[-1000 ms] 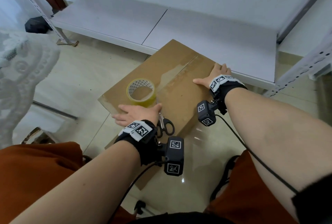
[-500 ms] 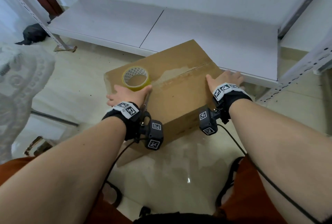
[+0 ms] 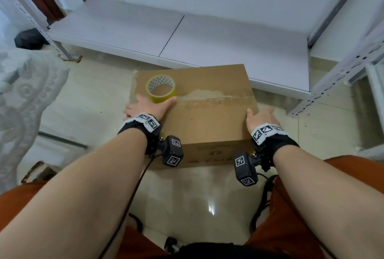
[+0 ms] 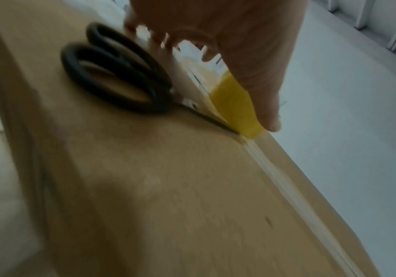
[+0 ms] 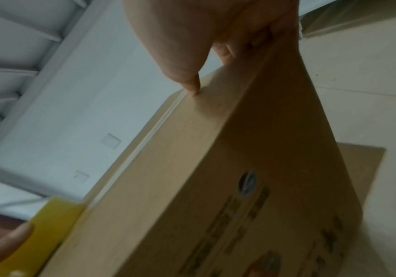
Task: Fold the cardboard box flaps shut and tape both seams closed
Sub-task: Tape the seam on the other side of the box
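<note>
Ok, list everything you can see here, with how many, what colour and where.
cardboard box: one, brown, on the floor before the shelf, flaps shut
tape roll: one, yellow, on the box top, left end
scissors: one pair, black handles, on the box top under the left hand
shelf board: one, white, low behind the box
floor: glossy beige tiles
lace cloth: one, white, far left
left hand: one, on the box's left end, thumb against the tape roll
right hand: one, gripping the box's right edge
</note>
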A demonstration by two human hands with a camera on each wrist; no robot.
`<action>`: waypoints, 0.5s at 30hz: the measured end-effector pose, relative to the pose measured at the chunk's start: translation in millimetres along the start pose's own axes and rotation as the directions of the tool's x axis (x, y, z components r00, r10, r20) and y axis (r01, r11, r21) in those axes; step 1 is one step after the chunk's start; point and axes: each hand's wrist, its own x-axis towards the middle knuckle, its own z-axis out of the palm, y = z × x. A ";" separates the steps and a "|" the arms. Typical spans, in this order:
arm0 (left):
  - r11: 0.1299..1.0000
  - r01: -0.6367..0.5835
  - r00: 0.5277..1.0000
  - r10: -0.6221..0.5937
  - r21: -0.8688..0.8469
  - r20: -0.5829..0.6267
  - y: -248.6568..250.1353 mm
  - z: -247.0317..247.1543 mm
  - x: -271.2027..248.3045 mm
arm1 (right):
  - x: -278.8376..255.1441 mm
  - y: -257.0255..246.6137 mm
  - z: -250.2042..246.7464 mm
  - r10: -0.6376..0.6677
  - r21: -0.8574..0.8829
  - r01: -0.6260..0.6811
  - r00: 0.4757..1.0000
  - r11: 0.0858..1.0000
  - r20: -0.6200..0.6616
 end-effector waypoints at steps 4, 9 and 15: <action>0.992 -0.118 0.992 0.120 -0.036 0.046 -12.8 -11.6 15.5 | -5.8 6.7 4.0 0.037 -0.085 -0.025 0.989 0.996 0.143; 0.981 -0.036 0.987 0.005 -0.190 -0.159 -5.8 -6.9 -14.7 | -21.1 -17.3 4.4 -0.029 -0.018 0.030 0.999 0.999 0.022; 0.834 0.332 0.917 -0.394 -0.441 -0.054 -47.0 7.5 -37.9 | -13.5 -53.8 0.0 -0.421 -0.223 0.423 0.905 0.878 0.062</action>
